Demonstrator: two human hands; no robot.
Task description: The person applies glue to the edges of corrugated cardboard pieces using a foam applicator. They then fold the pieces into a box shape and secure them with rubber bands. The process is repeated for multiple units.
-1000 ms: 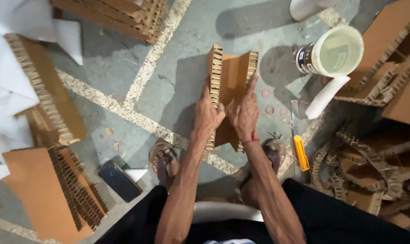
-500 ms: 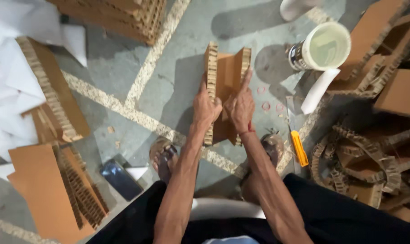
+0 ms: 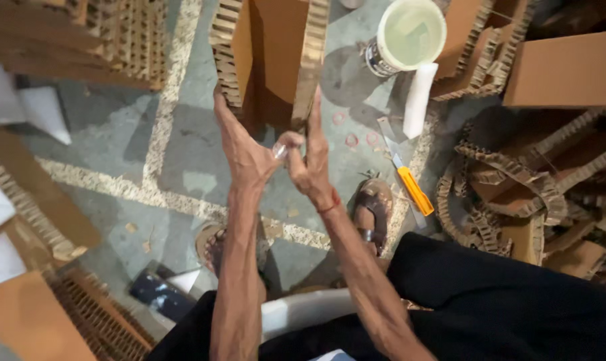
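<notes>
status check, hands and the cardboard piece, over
Left hand and right hand both up on the honeycomb cardboard piece, fingers on its lower edges. Piece upright over the floor. Glue can and yellow knife off right, clear.

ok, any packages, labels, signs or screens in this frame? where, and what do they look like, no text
Can: upper middle-right on the floor, round, pale green lid, dark label band around its side.
Dark flat packet: lower left on the floor, rectangular, dark blue-black with a white corner; kind unclear.
Cardboard piece: top centre, brown, honeycomb edges, touched by the left hand and right hand.
No signs or screens.
</notes>
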